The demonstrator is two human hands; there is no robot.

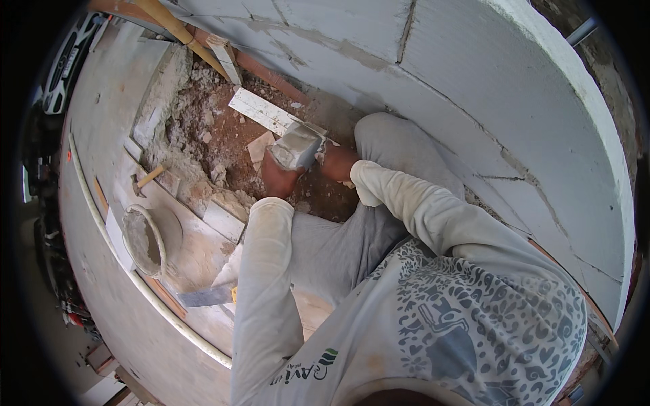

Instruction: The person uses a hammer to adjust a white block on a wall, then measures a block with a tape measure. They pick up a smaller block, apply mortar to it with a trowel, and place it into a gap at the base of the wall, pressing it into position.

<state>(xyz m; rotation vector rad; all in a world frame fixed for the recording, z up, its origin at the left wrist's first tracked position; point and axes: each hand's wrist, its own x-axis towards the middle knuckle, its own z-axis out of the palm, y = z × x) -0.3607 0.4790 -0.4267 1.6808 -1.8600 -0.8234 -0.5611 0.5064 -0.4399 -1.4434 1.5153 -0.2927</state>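
Observation:
My left hand (279, 178) is wrapped round the near left side of a small grey block (305, 143), its upper face smeared with pale mortar. The block is tilted over the dug-out earth. Close against its right side, my right hand (337, 164) is closed; what its fingers hold is hidden, though a pale bit shows beneath them. A dirty white flat strip (263, 111) lies just beyond the block, and its right end passes behind it. Left of the block, a broken tile piece (259, 146) rests on the soil.
A pale block wall (460, 88) rises along the right. Left of the trench (203, 118) lie a hammer (148, 178), a bucket (170, 233) and a saw blade (205, 297). A long pale pipe (145, 289) curves across the floor. A yellow pole (177, 28) leans at the far end.

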